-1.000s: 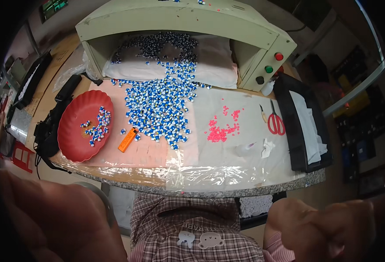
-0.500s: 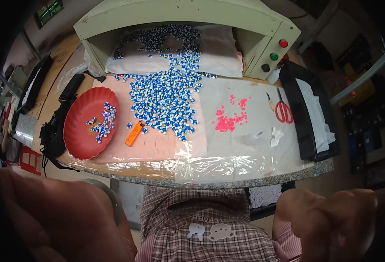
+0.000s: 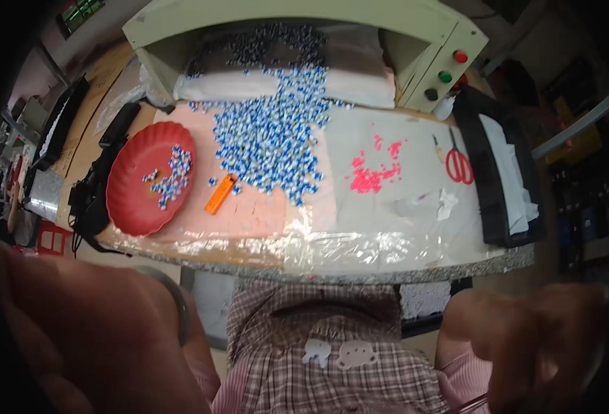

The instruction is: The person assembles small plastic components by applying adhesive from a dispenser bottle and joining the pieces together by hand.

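Observation:
Both my hands are raised close to the camera, short of the table edge. My left hand (image 3: 90, 324), with a bangle (image 3: 179, 303) at its wrist, fills the lower left; its fingers run into the dark rim. At the lower right my right hand (image 3: 543, 338) has its fingers curled, blurred, and whatever they hold is hidden. Neither hand touches the table. Many small blue-and-white pieces (image 3: 270, 141) lie heaped on the table. More of them lie in a red fluted bowl (image 3: 128, 200) at the left. An orange utility knife (image 3: 220, 195) lies beside the heap.
A pale green machine housing (image 3: 304, 12) with buttons arches over the far end of the heap. Small pink pieces (image 3: 370, 176), red-handled scissors (image 3: 460, 168) and a white scrap (image 3: 447, 204) lie on the right. Beyond them stands a black tray (image 3: 494, 200) with white sheets.
The view has shifted slightly, so the table appears higher and a little further right. Both hands stay raised at the sides; the right one is more blurred. Nothing on the table has visibly moved.

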{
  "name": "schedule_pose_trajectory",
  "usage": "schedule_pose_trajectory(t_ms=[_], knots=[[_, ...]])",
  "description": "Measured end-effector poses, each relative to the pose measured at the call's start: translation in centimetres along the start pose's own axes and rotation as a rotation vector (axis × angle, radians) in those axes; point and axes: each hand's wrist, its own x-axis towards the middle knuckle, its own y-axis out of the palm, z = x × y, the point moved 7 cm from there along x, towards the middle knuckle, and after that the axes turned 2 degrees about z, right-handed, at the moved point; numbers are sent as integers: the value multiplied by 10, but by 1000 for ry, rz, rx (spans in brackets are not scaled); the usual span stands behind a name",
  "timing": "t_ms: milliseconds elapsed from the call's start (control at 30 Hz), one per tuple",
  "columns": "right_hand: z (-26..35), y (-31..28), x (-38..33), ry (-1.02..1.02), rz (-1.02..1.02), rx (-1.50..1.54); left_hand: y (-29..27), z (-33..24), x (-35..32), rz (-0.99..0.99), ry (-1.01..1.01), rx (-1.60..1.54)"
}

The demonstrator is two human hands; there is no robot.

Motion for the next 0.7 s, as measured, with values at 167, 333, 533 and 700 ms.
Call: schedule_pose_trajectory(t_ms=[167, 333, 533, 700], knots=[[-17, -23, -14, 79, -93, 135, -2, 6, 4, 45, -101, 29], [-31, -26, 4, 124, -89, 215, -24, -3, 9, 34, -103, 75], [-44, -15, 2, 28, 57, 457, -27, -19, 4, 127, -41, 335], [-70, -37, -8, 55, 33, 285, -14, 65, -55, -158, -376, 331]])
